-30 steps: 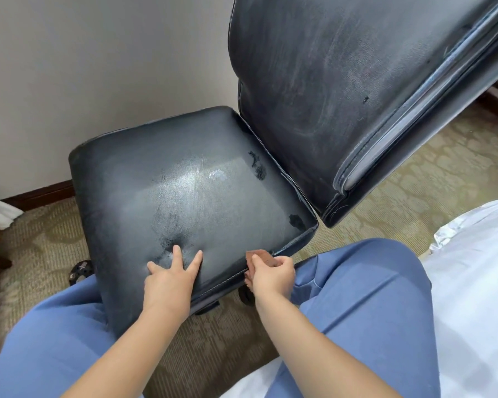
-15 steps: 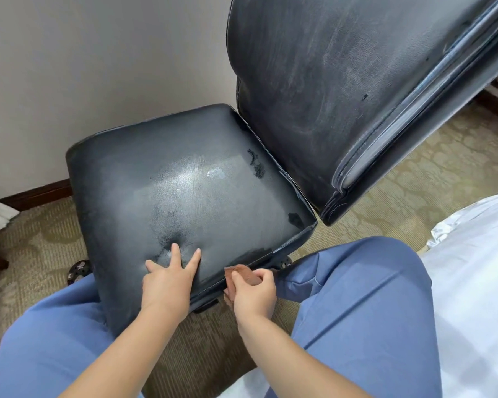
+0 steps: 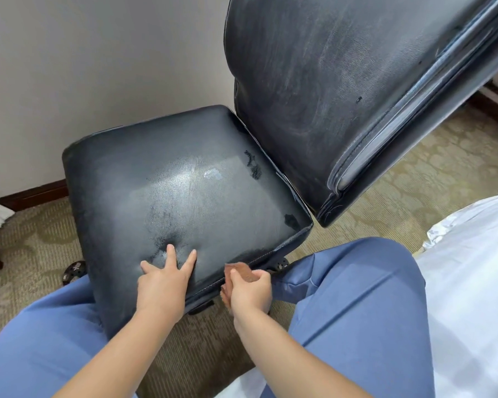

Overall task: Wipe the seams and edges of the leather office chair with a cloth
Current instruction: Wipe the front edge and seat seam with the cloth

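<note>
Carpeted floor [image 3: 207, 351], right hand [image 3: 249, 291] gripping cloth [image 3: 240, 272], apparently against chair [image 3: 184, 196] seam

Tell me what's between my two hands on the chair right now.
In the head view, only the seat's stitched front edge lies between them. The left hand rests flat on the seat; the right hand grips the brown cloth against that edge.

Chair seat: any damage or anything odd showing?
Yes. The seat has dark scuffed patches where the finish looks worn off: two near the backrest side, a larger blotchy one by the left hand. A pale smear sits mid-seat. No tear visible.
</note>
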